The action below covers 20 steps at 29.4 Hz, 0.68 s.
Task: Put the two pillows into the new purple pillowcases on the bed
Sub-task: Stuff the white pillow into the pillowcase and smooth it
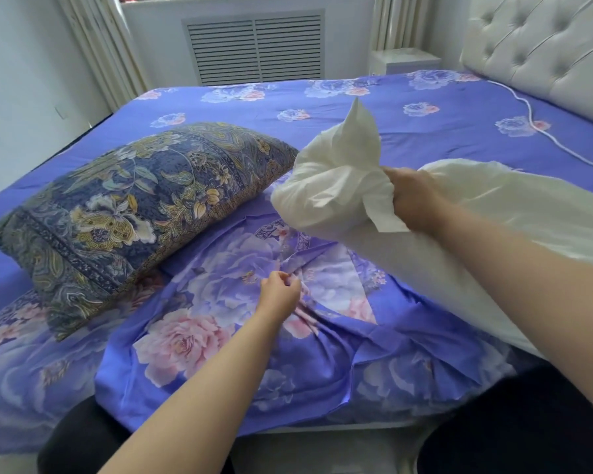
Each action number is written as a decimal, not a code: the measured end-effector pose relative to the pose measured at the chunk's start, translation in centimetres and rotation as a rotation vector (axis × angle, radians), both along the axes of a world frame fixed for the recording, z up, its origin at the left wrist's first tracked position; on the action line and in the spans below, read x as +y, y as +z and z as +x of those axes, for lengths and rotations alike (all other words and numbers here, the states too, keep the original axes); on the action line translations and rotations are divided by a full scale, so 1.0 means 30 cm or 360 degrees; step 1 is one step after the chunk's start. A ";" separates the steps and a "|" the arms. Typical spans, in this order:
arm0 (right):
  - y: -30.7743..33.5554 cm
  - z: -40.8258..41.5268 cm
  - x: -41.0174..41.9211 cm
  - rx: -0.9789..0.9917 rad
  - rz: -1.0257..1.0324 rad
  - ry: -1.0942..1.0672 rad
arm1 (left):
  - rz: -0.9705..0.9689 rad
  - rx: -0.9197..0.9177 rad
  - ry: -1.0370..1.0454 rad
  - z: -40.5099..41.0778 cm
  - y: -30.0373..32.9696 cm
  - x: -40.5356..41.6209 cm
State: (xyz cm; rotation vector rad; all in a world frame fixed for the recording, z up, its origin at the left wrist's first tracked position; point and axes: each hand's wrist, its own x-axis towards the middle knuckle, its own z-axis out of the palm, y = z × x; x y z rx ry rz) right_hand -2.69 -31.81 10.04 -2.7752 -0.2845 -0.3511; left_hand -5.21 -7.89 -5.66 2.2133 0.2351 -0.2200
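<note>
A bare white pillow [486, 234] hangs over the bed's near right side, its end bunched in my right hand [409, 200]. Below it a purple pillowcase [240, 343] with pink flowers lies crumpled flat at the near edge. My left hand [281, 290] pinches a fold of this pillowcase near its middle. A second pillow [131, 213], in a dark blue paisley cover, rests on the bed to the left, partly over another purple flowered cloth [24, 357].
The bed [356, 107] has a purple flowered sheet. A white tufted headboard [545, 53] stands at the right, with a white cord [534, 128] across the sheet. A louvred radiator cover [254, 49] and a small white nightstand [404, 59] stand beyond the bed.
</note>
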 end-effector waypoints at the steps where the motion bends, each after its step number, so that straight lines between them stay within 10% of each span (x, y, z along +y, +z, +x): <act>1: -0.062 -0.005 0.033 0.0090 -0.0007 -0.0050 | 0.0314 -0.0023 -0.0212 -0.001 -0.007 -0.011; 6: -0.152 -0.016 0.143 0.0099 0.0043 -0.0090 | 0.0955 -0.0291 -0.0990 -0.047 0.008 -0.005; 14: -0.326 -0.056 0.211 -0.0037 -0.0452 0.0071 | 0.0812 -0.0480 -0.0983 -0.015 0.295 0.178; 20: -0.305 -0.134 0.186 0.0077 -0.0616 0.0302 | 0.1617 -0.0541 -0.1204 0.111 0.393 0.229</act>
